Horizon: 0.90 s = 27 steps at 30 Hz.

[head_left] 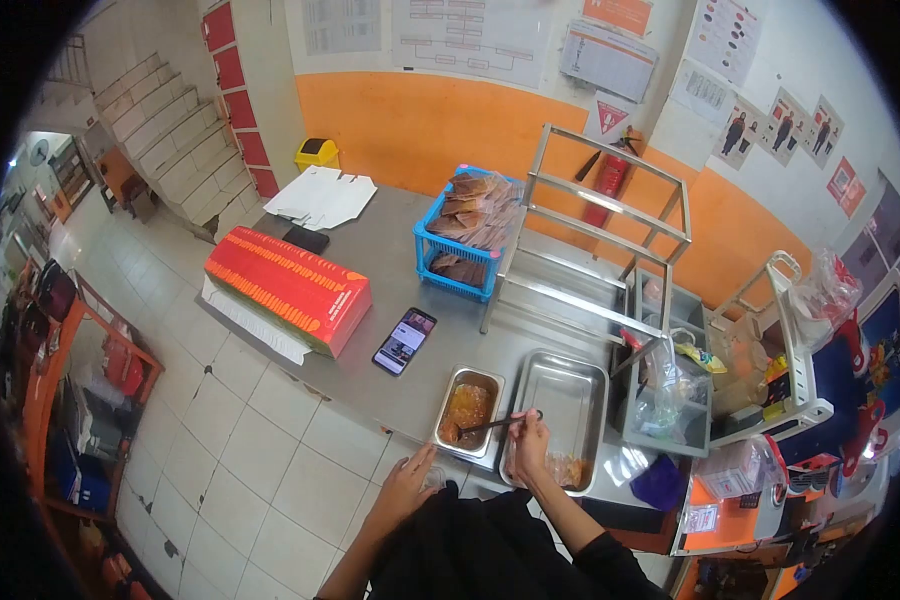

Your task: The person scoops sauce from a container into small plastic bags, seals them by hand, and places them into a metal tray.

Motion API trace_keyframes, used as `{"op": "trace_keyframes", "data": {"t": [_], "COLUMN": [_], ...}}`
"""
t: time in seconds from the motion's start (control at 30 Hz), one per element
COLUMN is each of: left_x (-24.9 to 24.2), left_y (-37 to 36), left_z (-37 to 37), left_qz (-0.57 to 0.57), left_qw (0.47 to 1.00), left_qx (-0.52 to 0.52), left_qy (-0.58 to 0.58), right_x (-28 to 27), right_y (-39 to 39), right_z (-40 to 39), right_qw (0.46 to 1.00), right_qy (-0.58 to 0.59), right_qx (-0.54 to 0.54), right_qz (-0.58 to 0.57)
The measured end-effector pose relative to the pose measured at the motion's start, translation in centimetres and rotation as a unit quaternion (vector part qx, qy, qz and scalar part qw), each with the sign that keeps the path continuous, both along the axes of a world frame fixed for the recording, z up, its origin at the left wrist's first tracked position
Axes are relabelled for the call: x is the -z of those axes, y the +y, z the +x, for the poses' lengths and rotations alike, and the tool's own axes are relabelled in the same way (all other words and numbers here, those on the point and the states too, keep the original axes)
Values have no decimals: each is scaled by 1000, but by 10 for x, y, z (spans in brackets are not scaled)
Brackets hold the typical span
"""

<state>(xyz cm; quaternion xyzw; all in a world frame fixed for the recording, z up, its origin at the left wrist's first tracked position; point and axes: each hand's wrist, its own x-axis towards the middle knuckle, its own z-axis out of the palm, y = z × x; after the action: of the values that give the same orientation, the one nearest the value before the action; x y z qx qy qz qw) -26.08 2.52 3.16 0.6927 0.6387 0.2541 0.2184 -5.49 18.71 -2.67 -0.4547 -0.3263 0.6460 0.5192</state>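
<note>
My right hand (530, 446) is closed around the dark handle of a ladle (492, 423). Its lower end dips into the orange-brown sauce (468, 406) in a small, deep metal pan (441, 432). By the pan's near left corner, my left hand (407, 489) has its fingers together around what looks like a small clear plastic bag (435, 478); the bag is hard to make out. Right of the sauce stands a larger shallow metal tray (562, 385). Several clear packets with orange contents (568, 470) lie at its near end, partly behind my right forearm.
Left on the steel table lie a phone (405, 341), a red-orange box (288, 290) and white cardboard (320, 198). Behind the pans stand a blue basket of brown packets (460, 245) and a metal rack (590, 300). Grey bins (660, 400) flank the tray's right.
</note>
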Motion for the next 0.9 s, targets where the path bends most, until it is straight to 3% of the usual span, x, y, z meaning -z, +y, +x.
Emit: {"op": "trace_keyframes", "data": {"t": [0.1, 0.2, 0.3, 0.6, 0.8, 0.9], "left_x": [-9, -7, -23, -36, -28, -11], "left_y": [2, 1, 1, -1, -1, -1], "left_z": [0, -3, -6, -13, -7, -6], "left_qz": [13, -28, 27, 33, 4, 34], "left_qw": [1000, 995, 995, 986, 987, 997], "left_qx": [-1, -40, -64, -99, -87, -26], "left_qy": [-8, -89, -70, -128, -134, -65], "right_x": [9, 18, 29, 40, 46, 38], "right_y": [5, 6, 7, 10, 8, 0], "right_z": [9, 17, 26, 38, 38, 34], "right_qw": [998, 997, 988, 971, 986, 997], "right_qy": [39, 62, 101, 185, 123, 72], "right_qx": [6, -7, -23, -2, -6, -6], "right_qz": [-38, -54, -117, -153, -111, -29]}}
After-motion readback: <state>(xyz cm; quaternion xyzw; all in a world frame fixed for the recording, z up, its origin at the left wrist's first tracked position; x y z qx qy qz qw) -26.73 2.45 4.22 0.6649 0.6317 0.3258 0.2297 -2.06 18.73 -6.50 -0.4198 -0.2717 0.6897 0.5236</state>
